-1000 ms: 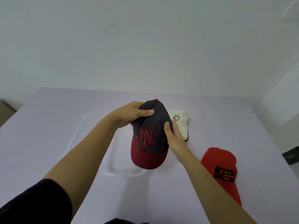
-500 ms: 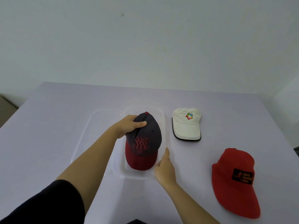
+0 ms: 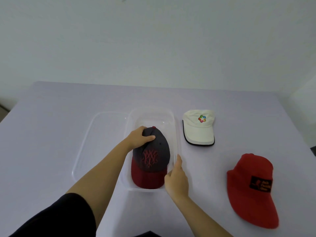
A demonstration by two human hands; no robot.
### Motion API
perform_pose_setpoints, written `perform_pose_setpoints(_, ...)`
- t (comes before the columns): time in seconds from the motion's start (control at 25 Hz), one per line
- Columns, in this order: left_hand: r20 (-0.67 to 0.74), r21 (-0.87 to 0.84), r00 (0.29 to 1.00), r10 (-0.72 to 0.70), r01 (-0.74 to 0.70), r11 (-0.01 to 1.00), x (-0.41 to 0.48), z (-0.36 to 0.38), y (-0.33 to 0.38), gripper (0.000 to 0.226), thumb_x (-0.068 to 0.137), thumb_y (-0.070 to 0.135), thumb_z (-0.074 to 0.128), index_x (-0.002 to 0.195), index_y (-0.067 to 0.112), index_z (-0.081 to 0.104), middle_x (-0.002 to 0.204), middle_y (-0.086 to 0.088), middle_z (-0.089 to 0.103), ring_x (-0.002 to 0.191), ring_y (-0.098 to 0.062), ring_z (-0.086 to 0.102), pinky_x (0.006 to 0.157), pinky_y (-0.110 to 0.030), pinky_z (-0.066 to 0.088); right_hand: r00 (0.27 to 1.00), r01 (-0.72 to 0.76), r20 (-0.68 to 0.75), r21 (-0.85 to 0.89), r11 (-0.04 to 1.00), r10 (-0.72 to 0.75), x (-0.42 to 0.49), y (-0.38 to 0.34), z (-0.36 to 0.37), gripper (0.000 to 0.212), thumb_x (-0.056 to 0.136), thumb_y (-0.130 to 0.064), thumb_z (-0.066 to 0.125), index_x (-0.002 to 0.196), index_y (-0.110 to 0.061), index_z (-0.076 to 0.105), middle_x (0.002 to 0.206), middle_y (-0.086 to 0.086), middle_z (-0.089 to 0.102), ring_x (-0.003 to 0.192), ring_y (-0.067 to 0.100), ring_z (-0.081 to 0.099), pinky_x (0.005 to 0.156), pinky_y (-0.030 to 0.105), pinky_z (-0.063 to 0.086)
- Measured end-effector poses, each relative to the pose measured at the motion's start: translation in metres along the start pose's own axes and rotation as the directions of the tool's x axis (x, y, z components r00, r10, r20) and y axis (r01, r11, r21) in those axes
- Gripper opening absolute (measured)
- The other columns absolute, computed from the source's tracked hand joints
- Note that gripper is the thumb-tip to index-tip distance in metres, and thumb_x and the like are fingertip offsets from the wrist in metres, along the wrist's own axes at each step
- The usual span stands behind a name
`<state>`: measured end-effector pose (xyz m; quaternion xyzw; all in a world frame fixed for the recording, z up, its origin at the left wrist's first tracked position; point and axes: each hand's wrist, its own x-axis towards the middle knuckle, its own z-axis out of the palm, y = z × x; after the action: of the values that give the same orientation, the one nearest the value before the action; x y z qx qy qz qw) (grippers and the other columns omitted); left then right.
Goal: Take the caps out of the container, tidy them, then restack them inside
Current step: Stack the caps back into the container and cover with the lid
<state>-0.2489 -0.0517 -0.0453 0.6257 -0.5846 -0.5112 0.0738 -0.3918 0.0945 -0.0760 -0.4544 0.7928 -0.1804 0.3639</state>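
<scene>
A dark grey cap with a red brim (image 3: 151, 159) lies inside the clear plastic container (image 3: 153, 115), brim toward me. My left hand (image 3: 139, 138) grips the back of its crown, thumb on top. My right hand (image 3: 177, 178) holds the container's near right wall, its index finger along the rim, beside the cap's brim. A white cap with a coloured logo (image 3: 198, 129) lies on the table just right of the container. A red cap with a black patch (image 3: 253, 189) lies further right and nearer to me.
The container's clear lid (image 3: 89, 142) lies flat on the table against the container's left side. The lilac table (image 3: 51, 117) ends at a pale wall behind; its right edge runs close to the red cap.
The dark cap went from held up in both hands down into the container. My right hand let go of it and moved to the container's right wall.
</scene>
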Motion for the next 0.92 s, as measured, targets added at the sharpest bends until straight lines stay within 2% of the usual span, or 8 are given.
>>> perform_pose_setpoints(0.08, -0.08, 0.101, 0.996, 0.027, -0.019, 0.995, -0.002, 0.003, 0.001, 0.072, 0.086, 0.041, 0.06, 0.144, 0.015, 0.027, 0.145, -0.011, 0.041, 0.129, -0.028, 0.043, 0.107, -0.04, 0.037, 0.999, 0.023, 0.028, 0.027, 0.999, -0.024, -0.001, -0.001, -0.004, 0.063, 0.096, -0.02, 0.038, 0.149, -0.018, 0.004, 0.106, 0.005, 0.06, 0.088, 0.019, 0.061, 0.074, 0.032, 0.049)
perform_pose_setpoints(0.16, -0.213, 0.157, 0.967, 0.142, -0.109, 0.982, -0.009, 0.006, 0.015, 0.072, 0.09, 0.038, 0.057, 0.147, 0.011, 0.023, 0.15, -0.011, 0.034, 0.137, -0.027, 0.034, 0.111, -0.038, 0.03, 0.996, 0.083, 0.036, 0.078, 0.993, -0.087, -0.001, -0.001, -0.016, 0.061, 0.098, -0.034, 0.035, 0.148, -0.017, 0.005, 0.149, 0.008, 0.034, 0.132, 0.024, 0.04, 0.104, 0.035, 0.036)
perform_pose_setpoints(0.2, -0.286, 0.171, 0.935, 0.211, -0.167, 0.971, -0.014, 0.006, 0.026, 0.069, 0.091, 0.036, 0.055, 0.147, 0.009, 0.024, 0.151, -0.01, 0.034, 0.138, -0.026, 0.033, 0.111, -0.036, 0.028, 0.991, 0.132, 0.0, 0.104, 0.986, -0.133, 0.001, -0.002, -0.025, 0.061, 0.098, -0.035, 0.035, 0.148, -0.016, 0.007, 0.154, 0.007, 0.023, 0.139, 0.023, 0.029, 0.11, 0.035, 0.028)
perform_pose_setpoints(0.32, -0.404, 0.176, 0.836, 0.371, -0.327, 0.929, -0.026, 0.015, 0.063, 0.058, 0.094, 0.027, 0.052, 0.144, 0.007, 0.03, 0.146, -0.009, 0.043, 0.134, -0.021, 0.04, 0.108, -0.029, 0.03, 0.962, 0.249, -0.143, 0.121, 0.961, -0.231, 0.013, 0.0, -0.055, 0.057, 0.097, -0.029, 0.039, 0.147, -0.016, 0.015, 0.155, 0.004, 0.023, 0.141, 0.02, 0.024, 0.113, 0.032, 0.024)
perform_pose_setpoints(0.44, -0.38, 0.171, 0.806, 0.453, -0.42, 0.891, -0.031, 0.045, 0.1, 0.053, 0.094, 0.022, 0.052, 0.142, 0.006, 0.035, 0.142, -0.009, 0.047, 0.13, -0.02, 0.045, 0.107, -0.027, 0.033, 0.932, 0.306, -0.218, 0.046, 0.951, -0.289, 0.029, 0.016, -0.094, 0.056, 0.096, -0.024, 0.044, 0.146, -0.016, 0.019, 0.155, 0.006, 0.022, 0.142, 0.023, 0.023, 0.113, 0.033, 0.025)
perform_pose_setpoints(0.76, -0.112, 0.091, 0.885, 0.451, -0.443, 0.892, -0.032, 0.18, 0.155, 0.037, 0.093, 0.022, 0.05, 0.127, 0.008, 0.05, 0.126, -0.006, 0.058, 0.12, -0.022, 0.051, 0.092, -0.022, 0.033, 0.851, 0.314, -0.343, -0.274, 0.909, -0.398, 0.06, 0.114, -0.197, 0.054, 0.094, -0.035, 0.046, 0.142, -0.013, 0.032, 0.151, 0.015, 0.029, 0.139, 0.033, 0.026, 0.113, 0.044, 0.024)
perform_pose_setpoints(0.84, -0.06, 0.078, 0.899, 0.433, -0.428, 0.9, -0.033, 0.213, 0.163, 0.028, 0.093, 0.023, 0.051, 0.118, 0.012, 0.053, 0.111, 0.001, 0.061, 0.109, -0.021, 0.054, 0.088, -0.023, 0.035, 0.875, 0.284, -0.33, -0.242, 0.928, -0.354, 0.061, 0.137, -0.216, 0.064, 0.09, -0.042, 0.052, 0.144, -0.018, 0.028, 0.155, 0.01, 0.021, 0.142, 0.029, 0.017, 0.114, 0.043, 0.019)
perform_pose_setpoints(0.92, -0.023, 0.024, 0.938, 0.345, -0.345, 0.938, -0.035, 0.242, 0.166, 0.048, 0.092, 0.033, 0.054, 0.132, 0.007, 0.047, 0.127, -0.004, 0.057, 0.12, -0.02, 0.052, 0.093, -0.024, 0.037, 0.933, 0.257, -0.238, -0.077, 0.963, -0.269, 0.059, 0.164, -0.238, 0.08, 0.081, -0.046, 0.064, 0.146, -0.025, 0.021, 0.157, 0.004, 0.011, 0.144, 0.023, 0.01, 0.115, 0.042, 0.016)
